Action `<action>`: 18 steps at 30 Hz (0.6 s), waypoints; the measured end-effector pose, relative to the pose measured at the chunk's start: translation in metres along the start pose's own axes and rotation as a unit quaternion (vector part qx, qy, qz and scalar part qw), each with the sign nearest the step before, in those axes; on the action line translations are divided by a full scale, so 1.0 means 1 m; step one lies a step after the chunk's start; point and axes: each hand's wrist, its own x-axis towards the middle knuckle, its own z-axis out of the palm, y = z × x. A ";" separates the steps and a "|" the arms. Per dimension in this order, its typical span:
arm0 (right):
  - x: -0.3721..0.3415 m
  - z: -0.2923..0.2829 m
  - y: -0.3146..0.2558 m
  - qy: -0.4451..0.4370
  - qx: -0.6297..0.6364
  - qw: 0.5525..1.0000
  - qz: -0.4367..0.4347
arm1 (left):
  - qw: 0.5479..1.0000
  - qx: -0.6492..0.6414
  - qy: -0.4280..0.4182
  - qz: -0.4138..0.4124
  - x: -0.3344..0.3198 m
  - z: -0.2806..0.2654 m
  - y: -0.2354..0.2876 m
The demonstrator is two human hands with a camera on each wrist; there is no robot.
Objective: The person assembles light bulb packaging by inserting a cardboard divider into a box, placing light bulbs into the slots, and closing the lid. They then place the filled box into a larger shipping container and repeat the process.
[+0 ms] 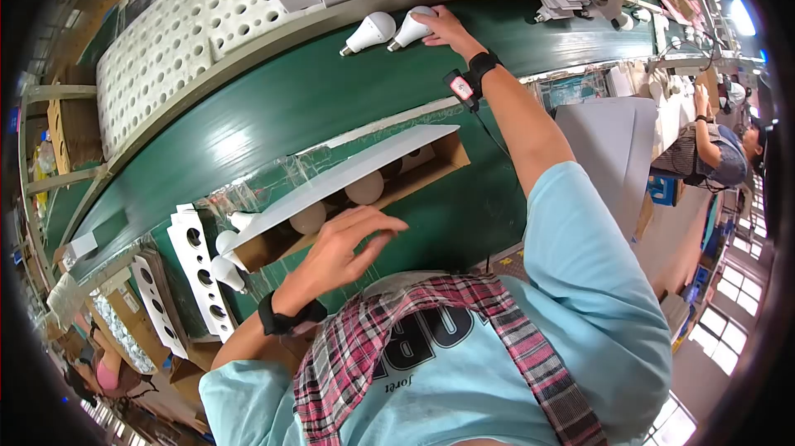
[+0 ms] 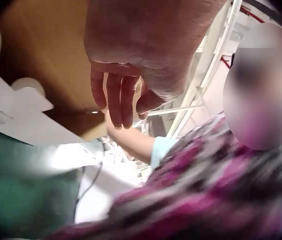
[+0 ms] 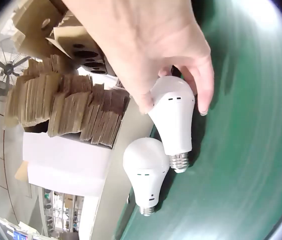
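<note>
1. Got holed white card (image 1: 200, 270) at left.
2. Then brown cardboard box (image 1: 346, 175), round bulbs (image 1: 364, 188) inside.
3. Hovering left hand (image 1: 338, 254) near box, fingers relaxed, bent.
4. On smooth green desk (image 1: 248, 127): loose bulb (image 1: 373, 30), threaded metal base.
5. Pinching held bulb (image 1: 410, 31) by white dome beside it, right hand (image 1: 447, 29) fingers narrowed.

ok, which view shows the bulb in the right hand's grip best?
Right wrist: the bulb is large, screw base clear, though the right hand overlaps its wide end. Head: same bulb, smaller, partly covered. Left wrist: not visible.
</note>
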 end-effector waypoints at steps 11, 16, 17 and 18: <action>-0.208 -0.049 -0.043 -0.035 0.119 0.951 -0.282 | 0.997 0.047 0.054 -0.002 0.006 0.024 -0.025; -0.331 -0.021 -0.058 -0.054 -0.090 0.897 -0.429 | 0.896 -0.440 0.047 0.035 0.013 0.023 0.000; -0.345 -0.013 -0.057 -0.064 -0.150 0.879 -0.449 | 0.897 -0.437 0.065 0.013 0.012 0.018 0.010; -0.354 -0.003 -0.054 -0.079 -0.167 0.862 -0.473 | 0.906 -0.418 0.064 0.001 0.012 0.016 0.009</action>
